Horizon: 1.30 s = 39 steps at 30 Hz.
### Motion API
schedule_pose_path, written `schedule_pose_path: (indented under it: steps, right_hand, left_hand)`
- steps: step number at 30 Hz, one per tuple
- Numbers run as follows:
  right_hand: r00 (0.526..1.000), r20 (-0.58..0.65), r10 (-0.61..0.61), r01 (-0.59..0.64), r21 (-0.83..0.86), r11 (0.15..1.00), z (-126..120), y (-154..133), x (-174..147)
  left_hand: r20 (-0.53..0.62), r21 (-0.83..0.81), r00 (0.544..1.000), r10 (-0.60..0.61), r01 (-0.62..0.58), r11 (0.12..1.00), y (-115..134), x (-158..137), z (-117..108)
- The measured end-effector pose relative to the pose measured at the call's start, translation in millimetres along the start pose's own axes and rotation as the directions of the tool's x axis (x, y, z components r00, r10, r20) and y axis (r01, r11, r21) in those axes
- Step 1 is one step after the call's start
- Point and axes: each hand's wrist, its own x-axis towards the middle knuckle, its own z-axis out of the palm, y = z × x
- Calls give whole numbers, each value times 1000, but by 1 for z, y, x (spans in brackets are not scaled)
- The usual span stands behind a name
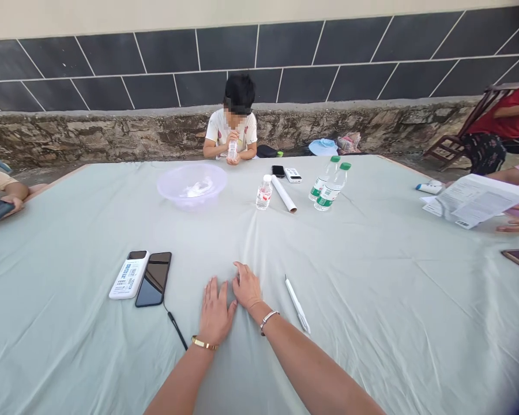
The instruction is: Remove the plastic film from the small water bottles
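My left hand (217, 312) lies flat on the pale green tablecloth (372, 323), fingers spread and nothing in them. Just to its right and slightly farther away, my right hand (247, 287) rests on the cloth, empty, with fingers loosely bent and apart. The two hands nearly meet at the thumbs. A white pen (297, 304) lies to the right of my right hand. Left of my left hand are a dark smartphone (154, 279) with a black strap (177, 329) and a white power bank (129, 275), side by side.
Farther off stand a translucent purple basin (192, 183) with white material inside, a small clear bottle (264, 193), a white paper roll (284, 193) and two green-capped bottles (330, 187). Across the table a person (231, 129) holds a bottle. At right, another person's hands are by papers (476, 199).
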Motion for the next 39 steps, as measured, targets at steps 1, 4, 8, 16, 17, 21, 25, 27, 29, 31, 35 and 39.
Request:
schedule_pose_path:
  steps: [1, 4, 8, 16, 17, 21, 25, 27, 29, 31, 35, 39]
  right_hand:
    - [1000, 4, -9, 9, -21, 1000, 0, 1, -3]
    - [1000, 14, -13, 14, -83, 996, 0, 1, -6]
    - [1000, 28, 2, 2, -131, 991, 1, -2, -4]
    - [1000, 25, 7, -3, -144, 990, 2, -3, -3]
    - [1000, 24, 6, -2, -142, 990, 1, -3, -3]
    - [1000, 16, -3, 5, -129, 992, 1, -3, -4]
    - [1000, -5, 7, -7, -89, 996, 1, 0, -3]
    - [999, -32, 31, -32, -42, 999, 2, 3, 1]
    - [996, -71, 54, -53, 15, 998, 2, 6, 11]
    - [989, -125, 82, -72, 89, 993, 1, 10, 28]
    - [960, -221, 175, -129, 208, 970, 2, 18, 83]
    - [920, -280, 274, -196, 274, 941, 5, 26, 158]
  left_hand:
    - [-10, 35, 1000, 8, -7, 999, 1, 1, 1]
    - [-49, 104, 998, 38, -33, 994, 1, 2, 4]
    - [-86, 132, 995, 57, -46, 990, 1, 2, 8]
    - [-95, 111, 994, 49, -39, 993, 1, 2, 8]
    - [-93, 110, 994, 48, -38, 993, 2, 2, 7]
    - [-92, 117, 994, 50, -39, 992, 1, 2, 8]
    - [-92, 122, 994, 57, -45, 991, 0, 2, 9]
    - [-97, 118, 994, 55, -43, 992, 0, 2, 10]
    - [-107, 115, 993, 53, -41, 993, 1, 1, 10]
    - [-121, 118, 991, 52, -38, 992, 2, 0, 10]
    - [-142, 124, 987, 69, -51, 991, 4, -3, 10]
    - [-157, 122, 982, 107, -88, 989, 4, -7, 9]
